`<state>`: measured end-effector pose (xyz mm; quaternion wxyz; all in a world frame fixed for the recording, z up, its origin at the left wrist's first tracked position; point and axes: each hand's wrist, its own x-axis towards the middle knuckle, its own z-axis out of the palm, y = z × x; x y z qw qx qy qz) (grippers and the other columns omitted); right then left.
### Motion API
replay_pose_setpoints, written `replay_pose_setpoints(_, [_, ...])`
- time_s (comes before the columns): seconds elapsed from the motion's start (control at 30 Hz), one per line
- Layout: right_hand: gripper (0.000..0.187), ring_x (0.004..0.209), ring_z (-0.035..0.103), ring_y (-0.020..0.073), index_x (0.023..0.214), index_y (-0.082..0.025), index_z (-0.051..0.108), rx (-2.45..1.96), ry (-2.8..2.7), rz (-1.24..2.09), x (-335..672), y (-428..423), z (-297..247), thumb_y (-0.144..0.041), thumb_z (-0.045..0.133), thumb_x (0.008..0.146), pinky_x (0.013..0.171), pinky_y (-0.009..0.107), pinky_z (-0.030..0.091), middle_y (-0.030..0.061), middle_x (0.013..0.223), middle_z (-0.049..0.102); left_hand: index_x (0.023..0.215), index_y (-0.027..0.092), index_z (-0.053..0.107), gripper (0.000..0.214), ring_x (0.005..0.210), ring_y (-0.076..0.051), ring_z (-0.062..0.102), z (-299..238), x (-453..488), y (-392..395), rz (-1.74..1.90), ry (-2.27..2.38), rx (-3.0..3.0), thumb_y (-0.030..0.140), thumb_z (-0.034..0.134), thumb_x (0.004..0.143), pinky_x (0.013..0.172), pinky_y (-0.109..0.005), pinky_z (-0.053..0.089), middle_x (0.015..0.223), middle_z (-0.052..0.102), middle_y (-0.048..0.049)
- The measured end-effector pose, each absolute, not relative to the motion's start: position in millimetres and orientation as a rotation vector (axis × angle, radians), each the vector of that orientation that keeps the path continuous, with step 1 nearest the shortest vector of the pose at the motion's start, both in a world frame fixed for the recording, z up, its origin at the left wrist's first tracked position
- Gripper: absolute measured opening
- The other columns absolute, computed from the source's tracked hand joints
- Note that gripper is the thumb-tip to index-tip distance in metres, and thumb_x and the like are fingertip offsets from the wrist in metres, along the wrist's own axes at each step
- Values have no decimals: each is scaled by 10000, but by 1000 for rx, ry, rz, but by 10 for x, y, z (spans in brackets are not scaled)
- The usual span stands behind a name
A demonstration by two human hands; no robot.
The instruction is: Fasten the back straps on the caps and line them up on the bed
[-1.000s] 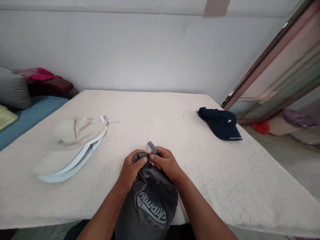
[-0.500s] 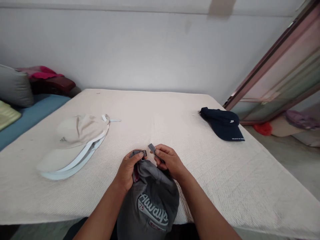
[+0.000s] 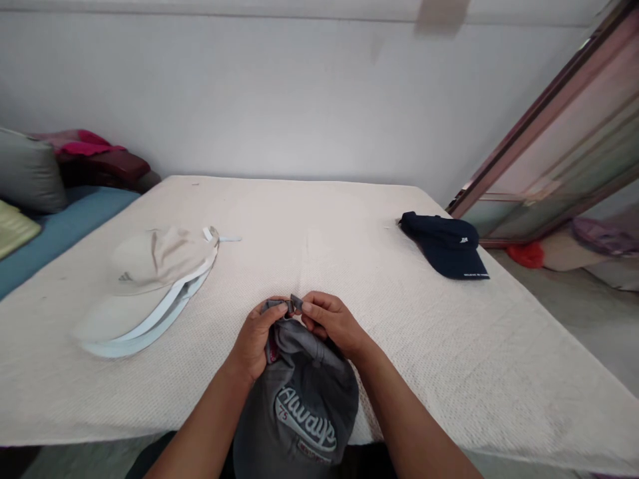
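A grey cap point(image 3: 299, 406) with "Always" lettering lies crown-up at the near edge of a cream mattress point(image 3: 319, 219). Both my hands work at its back strap point(image 3: 294, 305). My left hand point(image 3: 257, 336) pinches the buckle end of the strap. My right hand point(image 3: 332, 322) pinches the loose strap end, its fingertips touching those of the left.
A beige cap point(image 3: 144, 279) with a pale blue brim lies on the left of the mattress. A navy cap point(image 3: 446, 246) rests at the right edge. Cushions and folded cloth point(image 3: 90, 156) sit far left. A leaning framed panel point(image 3: 559, 153) and floor clutter stand to the right.
The strap end that stuck up from my right fingers has come down to meet the buckle end in my left hand. The hands drew apart briefly, then closed together again.
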<state>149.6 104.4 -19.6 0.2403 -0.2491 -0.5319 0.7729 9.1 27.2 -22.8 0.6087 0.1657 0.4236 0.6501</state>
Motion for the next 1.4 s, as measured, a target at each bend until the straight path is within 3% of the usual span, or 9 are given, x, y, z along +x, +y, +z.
replay_pose_setpoints(0.17, [253,412,267,53,770,-173,606,-675,-1457,2118,1493,1049,-196,-425,625,781,401,196,165,-71,490,429,780,148,662,165,589,-120,597,-241,85,286,1512,1018,350,249,735,672,587,-230,476,680,663,-1])
replay_pose_setpoints(0.3, [239,418,284,54,675,-172,570,-725,-1448,2108,1500,1057,-248,-383,630,771,391,194,164,-57,517,457,787,148,655,186,597,-141,615,-241,83,289,1515,1005,331,252,741,658,600,-255,491,683,678,-16])
replay_pose_setpoints(0.5, [202,453,356,61,657,-168,563,-756,-1509,2065,1494,1055,-269,-311,598,795,412,191,228,-37,570,509,825,161,638,181,598,-146,626,-243,85,273,1526,1018,331,209,733,680,602,-262,506,666,680,-10])
replay_pose_setpoints(0.67, [212,503,423,77,724,-173,573,-720,-1593,1911,1494,1065,-255,-364,602,811,476,209,314,-32,606,527,801,156,650,172,559,-116,603,-236,96,271,1533,1043,330,203,746,667,554,-223,494,657,667,8])
replay_pose_setpoints(0.93, [34,508,424,78,754,-185,580,-763,-1649,1800,1504,1068,-287,-210,584,777,482,211,320,-55,589,483,791,145,665,155,580,-122,620,-250,116,281,1516,1047,337,186,748,666,590,-231,511,661,680,-7])
replay_pose_setpoints(1.13, [162,543,465,84,756,-172,601,-724,-1666,1760,1519,1074,-269,-323,595,816,517,220,364,-31,630,531,780,142,672,158,578,-113,609,-240,130,273,1526,1058,352,187,758,655,564,-211,495,674,674,-3])
replay_pose_setpoints(1.4, [169,510,448,83,721,-169,616,-732,-1418,1870,1488,1083,-308,-326,645,777,500,225,343,-30,583,531,791,137,681,146,597,-111,607,-292,120,276,1527,1062,349,198,748,677,587,-217,494,694,673,-1])
